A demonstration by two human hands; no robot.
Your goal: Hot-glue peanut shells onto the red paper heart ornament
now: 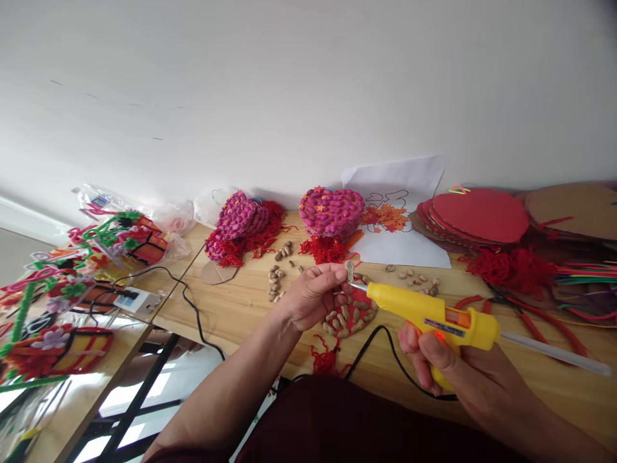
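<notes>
My left hand (pixel 318 294) pinches a peanut shell (pixel 349 270) between thumb and fingertips. In my right hand (pixel 453 366) is a yellow glue gun (pixel 414 305), its metal tip touching or very near the shell and a clear glue stick (pixel 554 352) sticking out of its back. Below the tip, partly hidden by the gun and my left hand, lies a red piece with peanuts on it (pixel 343 319). Red crinkled strands (pixel 325 361) hang from its lower end. Loose peanuts (pixel 276 283) lie left of my left hand, and more peanuts (pixel 419 280) lie behind the gun.
Pink peanut-covered hearts (pixel 331 213) stand by the wall. Orange stars (pixel 385 217) lie on white paper (pixel 400 247). Stacked red hearts (pixel 486 215), orange-handled pliers (pixel 530 325) and pipe cleaners (pixel 588 273) are at right. A black cord (pixel 193 308), power strip (pixel 137 300) and colourful crafts (pixel 72 347) are at left.
</notes>
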